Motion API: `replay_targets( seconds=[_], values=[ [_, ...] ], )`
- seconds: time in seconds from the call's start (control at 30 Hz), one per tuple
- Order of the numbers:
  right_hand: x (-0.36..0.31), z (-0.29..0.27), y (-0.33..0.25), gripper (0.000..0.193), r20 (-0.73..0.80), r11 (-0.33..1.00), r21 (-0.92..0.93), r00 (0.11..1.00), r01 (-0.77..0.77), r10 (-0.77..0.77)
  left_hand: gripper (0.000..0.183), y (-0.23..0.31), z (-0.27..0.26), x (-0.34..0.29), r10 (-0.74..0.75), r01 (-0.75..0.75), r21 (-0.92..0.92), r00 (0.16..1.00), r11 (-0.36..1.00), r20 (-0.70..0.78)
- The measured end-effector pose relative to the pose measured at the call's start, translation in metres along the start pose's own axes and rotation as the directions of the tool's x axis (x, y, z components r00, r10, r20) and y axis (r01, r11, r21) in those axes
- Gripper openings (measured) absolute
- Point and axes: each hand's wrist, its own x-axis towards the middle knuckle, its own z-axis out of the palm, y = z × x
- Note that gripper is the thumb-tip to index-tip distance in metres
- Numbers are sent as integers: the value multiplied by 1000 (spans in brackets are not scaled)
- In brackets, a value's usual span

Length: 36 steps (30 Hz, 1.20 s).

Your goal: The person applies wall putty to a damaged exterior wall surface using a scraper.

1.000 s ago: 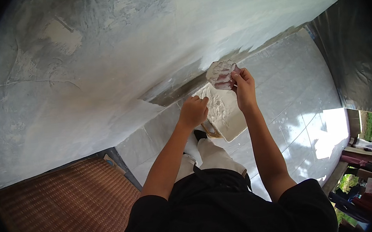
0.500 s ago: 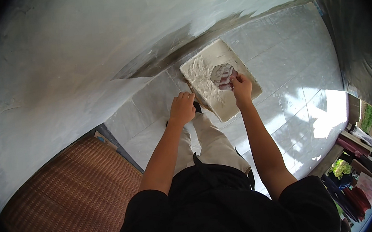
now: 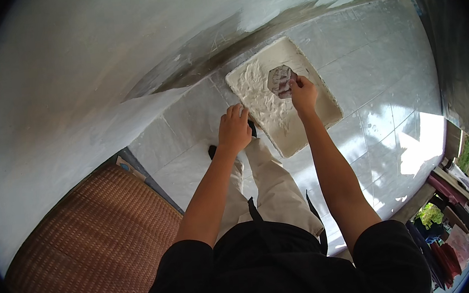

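In my right hand [image 3: 304,93] is a flat, roughly octagonal plate [image 3: 280,80], grey and reddish-brown and smeared with pale paste. The fingers are closed on its right edge. Beneath it lies a rectangular tray [image 3: 324,90] of cream-coloured paste [image 3: 257,85], rough and ridged on the left and smoother on the right. Whether the plate touches the paste I cannot tell. My left hand [image 3: 234,126] is by the tray's left rim, back upward, its fingers slightly apart and nothing visible in them. Its fingertips are close to the rim; contact is unclear.
A grey wall [image 3: 86,76] with a darker unfinished strip [image 3: 197,54] low down rises beyond the tray. Grey tiles [image 3: 374,71] make up the floor. At lower left stands a woven brown wicker seat [image 3: 97,244]; piled belongings [image 3: 453,244] are at lower right.
The plate has risen a little in the picture with my right hand. My left hand's fingers have loosened from a tighter curl at the tray's rim. The tray appears flatter, its left side less raised.
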Motion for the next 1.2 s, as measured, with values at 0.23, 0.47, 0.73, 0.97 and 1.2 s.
replay_targets(
  seconds=[0.23, 0.47, 0.73, 0.97, 1.2],
  values=[
    [18, 18, 6, 16, 18, 988, -80, 991, 134, -132, 52, -3, 14, 11, -31, 29, -28, 997, 999, -66],
    [33, 32, 6, 14, -5, 970, -52, 972, 236, -236, 55, -5, 22, 22, -38, 33, -62, 995, 998, -87],
    [47, 42, 7, 15, -23, 941, -74, 943, 330, -333, 57, -8, 25, 32, -18, 7, -90, 992, 996, -126],
    [59, 45, 5, 15, 68, 916, -163, 931, 365, -359, 57, -7, 25, 30, -43, 32, -99, 993, 995, -113],
    [70, 41, 0, 16, 189, 913, -189, 925, 362, -328, 56, -8, 25, 22, -74, 62, -119, 992, 991, -102]
  ],
)
